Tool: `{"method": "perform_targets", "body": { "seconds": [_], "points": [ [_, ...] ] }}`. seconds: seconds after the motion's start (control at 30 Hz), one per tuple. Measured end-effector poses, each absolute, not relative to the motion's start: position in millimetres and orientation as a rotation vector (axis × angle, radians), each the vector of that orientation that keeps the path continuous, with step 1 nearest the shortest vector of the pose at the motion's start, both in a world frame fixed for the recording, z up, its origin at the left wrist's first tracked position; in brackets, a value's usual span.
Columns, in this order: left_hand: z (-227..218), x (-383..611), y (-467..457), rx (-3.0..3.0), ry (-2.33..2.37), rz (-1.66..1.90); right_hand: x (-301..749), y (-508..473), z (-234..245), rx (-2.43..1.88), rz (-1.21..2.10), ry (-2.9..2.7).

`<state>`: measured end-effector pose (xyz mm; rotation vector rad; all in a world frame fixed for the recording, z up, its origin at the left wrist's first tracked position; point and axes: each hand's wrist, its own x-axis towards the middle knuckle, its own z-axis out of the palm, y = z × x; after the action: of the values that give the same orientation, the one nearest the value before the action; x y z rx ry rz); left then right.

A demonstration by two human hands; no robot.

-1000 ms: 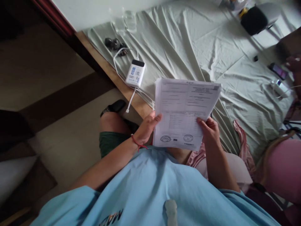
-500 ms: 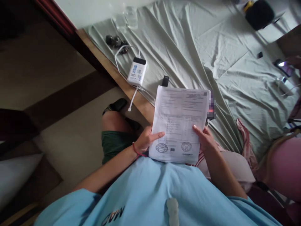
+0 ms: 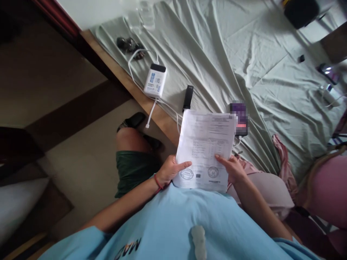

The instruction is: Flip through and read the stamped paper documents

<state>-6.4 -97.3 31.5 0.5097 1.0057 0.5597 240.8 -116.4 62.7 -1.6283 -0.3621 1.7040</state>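
A printed paper document (image 3: pixel 206 144) with two round stamps near its bottom is held between my two hands, close against my blue shirt. My left hand (image 3: pixel 172 169) grips its left edge, thumb on top and the other fingers hidden beneath. At the right edge, my right hand (image 3: pixel 233 167) pinches the sheet with the thumb lying on the print. Just past the paper's top edge lies a slim black object (image 3: pixel 188 97). A phone (image 3: pixel 240 117) with a cable plugged in rests by the upper right corner, its screen pixelated.
A white power bank (image 3: pixel 155 81) with white cables lies on the creased pale green cloth (image 3: pixel 211 65). Behind it are dark sunglasses-like items (image 3: pixel 130 47) and clear glasses (image 3: pixel 146 16). A black case (image 3: pixel 300 12) sits far right, and a pink rounded shape (image 3: pixel 328 191) is nearer.
The paper has come down a little toward my body with both hands, uncovering more of the phone and of the black object. My right thumb has shifted slightly inward on the sheet.
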Motion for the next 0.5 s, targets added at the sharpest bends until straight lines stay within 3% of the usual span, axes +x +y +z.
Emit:
{"method": "perform_targets", "body": {
  "seconds": [0.27, 0.5],
  "points": [
    [61.9, -11.2, -38.1, 0.794, 0.980, 0.704, 259.5, -113.2, 70.3, -1.570, 1.665, -0.510],
    [65.8, 18.8, -23.1, 0.495, 0.922, 0.690, 256.4, -122.5, 68.0, -1.613, 1.614, -0.428]
  ]
}}
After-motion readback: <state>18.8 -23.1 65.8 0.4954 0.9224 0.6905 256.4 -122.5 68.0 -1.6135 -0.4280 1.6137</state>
